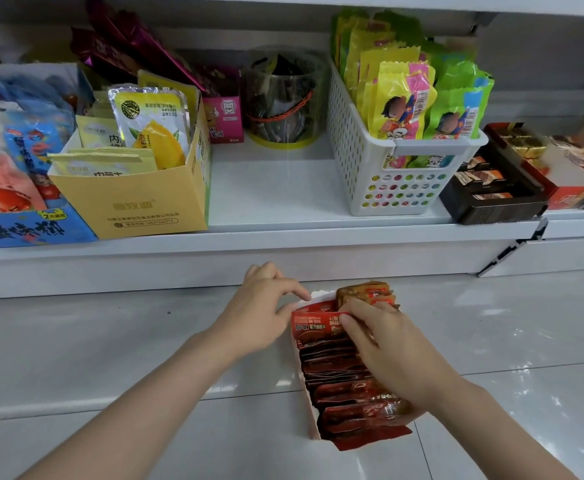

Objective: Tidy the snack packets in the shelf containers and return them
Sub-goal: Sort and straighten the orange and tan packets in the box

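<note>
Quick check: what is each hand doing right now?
Left hand: pinches the far end of the snack box.
Right hand: fingers pinch a red packet in the box.

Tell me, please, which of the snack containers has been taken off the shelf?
The narrow box of red packets lies on the floor between both hands; the others sit on the shelf.
</note>
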